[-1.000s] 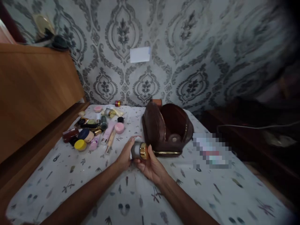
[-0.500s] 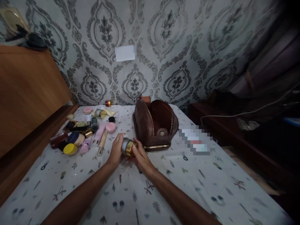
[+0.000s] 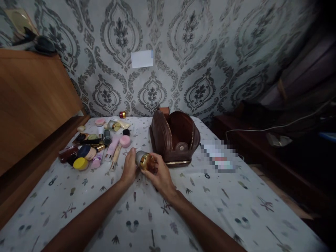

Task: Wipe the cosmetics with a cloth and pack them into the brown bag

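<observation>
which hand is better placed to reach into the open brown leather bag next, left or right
Right, most likely: the right hand is nearer the brown leather bag and grips the gold-banded round grey jar. The left hand sits at the jar's other end, farther from the opening.

The bag (image 3: 172,145) looks leathery, the band (image 3: 144,161) on the container (image 3: 139,157) glossy metallic, the cabinet (image 3: 34,92) wooden.

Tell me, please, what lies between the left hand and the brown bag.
In the head view, the gold-banded jar and the right hand holding it lie between the left hand and the brown bag.
</observation>
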A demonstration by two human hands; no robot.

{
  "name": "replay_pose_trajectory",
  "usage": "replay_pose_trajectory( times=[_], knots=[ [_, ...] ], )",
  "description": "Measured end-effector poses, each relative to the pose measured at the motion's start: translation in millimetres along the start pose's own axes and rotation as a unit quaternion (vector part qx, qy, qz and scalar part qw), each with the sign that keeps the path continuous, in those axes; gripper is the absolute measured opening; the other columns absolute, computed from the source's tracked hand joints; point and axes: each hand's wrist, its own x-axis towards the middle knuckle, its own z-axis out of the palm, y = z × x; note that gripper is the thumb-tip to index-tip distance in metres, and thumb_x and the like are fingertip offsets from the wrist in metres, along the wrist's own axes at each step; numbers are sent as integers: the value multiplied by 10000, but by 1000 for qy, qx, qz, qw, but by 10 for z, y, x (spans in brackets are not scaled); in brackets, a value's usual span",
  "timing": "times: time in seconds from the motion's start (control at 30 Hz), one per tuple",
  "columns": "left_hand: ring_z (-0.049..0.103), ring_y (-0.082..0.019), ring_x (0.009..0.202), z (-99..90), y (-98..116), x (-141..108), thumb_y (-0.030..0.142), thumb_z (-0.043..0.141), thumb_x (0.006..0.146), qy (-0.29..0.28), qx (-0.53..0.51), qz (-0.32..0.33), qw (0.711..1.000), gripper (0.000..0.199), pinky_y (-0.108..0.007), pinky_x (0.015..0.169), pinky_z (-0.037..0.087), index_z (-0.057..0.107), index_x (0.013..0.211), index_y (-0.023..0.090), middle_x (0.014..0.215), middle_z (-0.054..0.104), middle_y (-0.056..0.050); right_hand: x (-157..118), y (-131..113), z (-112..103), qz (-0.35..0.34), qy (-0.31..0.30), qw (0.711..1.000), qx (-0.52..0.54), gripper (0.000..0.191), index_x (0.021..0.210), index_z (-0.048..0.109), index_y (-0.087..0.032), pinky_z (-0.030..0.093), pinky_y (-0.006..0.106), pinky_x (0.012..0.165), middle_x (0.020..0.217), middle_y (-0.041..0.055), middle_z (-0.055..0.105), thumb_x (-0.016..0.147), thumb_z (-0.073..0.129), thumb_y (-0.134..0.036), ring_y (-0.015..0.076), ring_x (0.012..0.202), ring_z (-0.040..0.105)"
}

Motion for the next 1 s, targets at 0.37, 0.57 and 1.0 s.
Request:
replay_pose_trajectory(
  times=[0.37, 0.57, 1.0],
  knots=[
    [579, -207, 1028, -35, 197, -126, 595, 390, 933, -95, 169, 145, 970, 447, -334, 949, 436, 571, 1086, 216, 1064, 639, -52, -8, -133, 1, 82, -11, 990, 116, 533, 1127, 421, -217, 558, 334, 721, 1048, 70, 632, 740, 733, -408, 208, 875, 659],
    [585, -205, 831, -63, 112, 27, 657, 320, 923, -50, 176, 135, 974, 554, -334, 810, 472, 591, 816, 186, 804, 627, -48, 1, -26, 21, 16, -36, 998, 39, 682, 1326, 433, -229, 509, 374, 900, 1203, 87, 595, 725, 744, -318, 225, 1013, 626],
    [613, -225, 1048, -146, 269, -105, 466, 484, 934, -204, 227, 252, 918, 361, -348, 942, 437, 650, 1115, 203, 1078, 697, -71, 11, -164, -29, 130, -41, 988, 70, 376, 894, 494, -209, 404, 208, 388, 613, -79, 446, 727, 692, -481, 102, 483, 445]
  ],
)
